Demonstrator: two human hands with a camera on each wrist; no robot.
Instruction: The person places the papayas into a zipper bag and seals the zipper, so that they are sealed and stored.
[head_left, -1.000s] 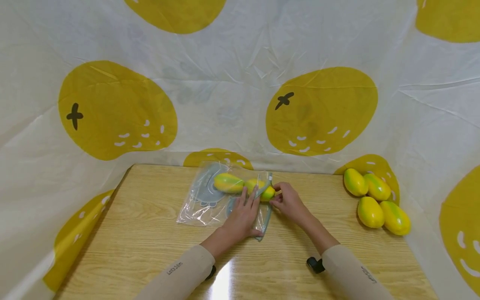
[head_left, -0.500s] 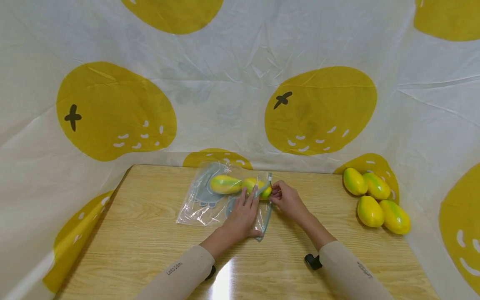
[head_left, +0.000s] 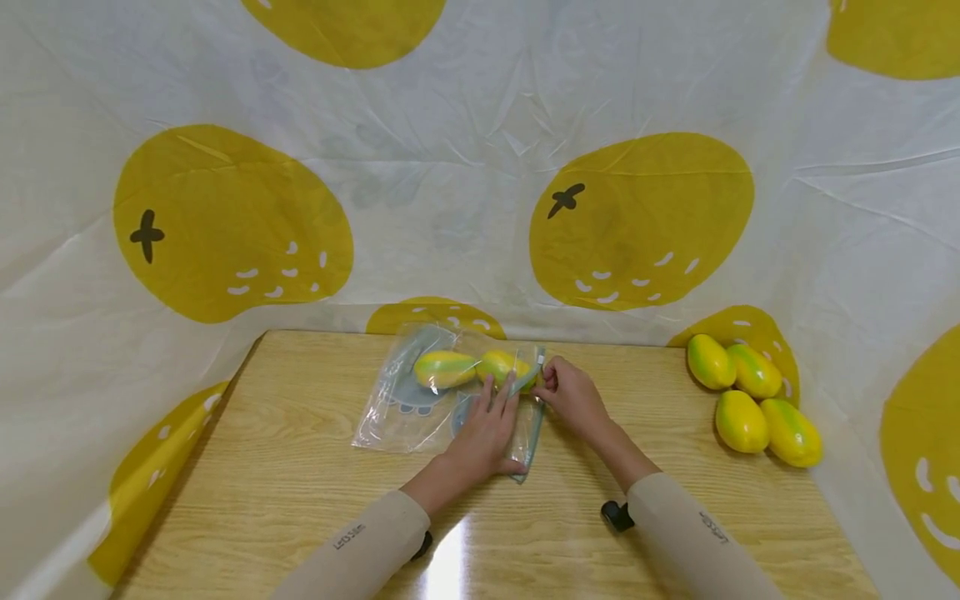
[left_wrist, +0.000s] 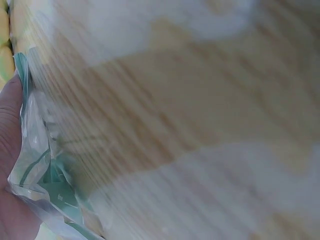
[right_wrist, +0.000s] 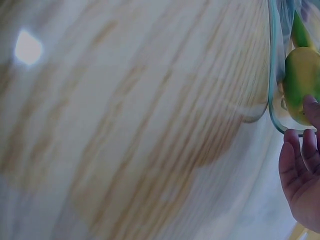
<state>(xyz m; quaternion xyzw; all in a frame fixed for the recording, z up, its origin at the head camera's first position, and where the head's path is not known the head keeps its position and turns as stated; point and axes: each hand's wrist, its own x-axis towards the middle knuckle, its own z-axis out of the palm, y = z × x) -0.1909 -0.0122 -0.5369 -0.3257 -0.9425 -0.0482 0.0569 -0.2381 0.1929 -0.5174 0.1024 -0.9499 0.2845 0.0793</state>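
A clear zip bag point(head_left: 382, 429) with a grey-green zip edge point(head_left: 534, 442) and a blue-grey cartoon print lies on the table. Inside it are two yellow-green mangoes, a left mango point(head_left: 442, 370) deeper in and a right mango point(head_left: 495, 364) near the zip edge. My left hand point(head_left: 476, 437) rests on the bag with fingers extended, its thumb by the lower corner of the zip edge. At the bag's mouth, my right hand point(head_left: 576, 398) has curled fingers around the end of the right mango point(right_wrist: 300, 75); the thumb touches it and the fingertips meet the rim. The exact contact is partly hidden.
Several loose mangoes point(head_left: 750, 404) lie together at the table's right edge. The wooden table point(head_left: 285, 467) is bordered behind and at the sides by a white cloth point(head_left: 450, 208) with yellow fruit prints.
Both mangoes have slid left, deeper into the bag. My right hand has moved slightly left with them, while my left hand stays in place on the bag.
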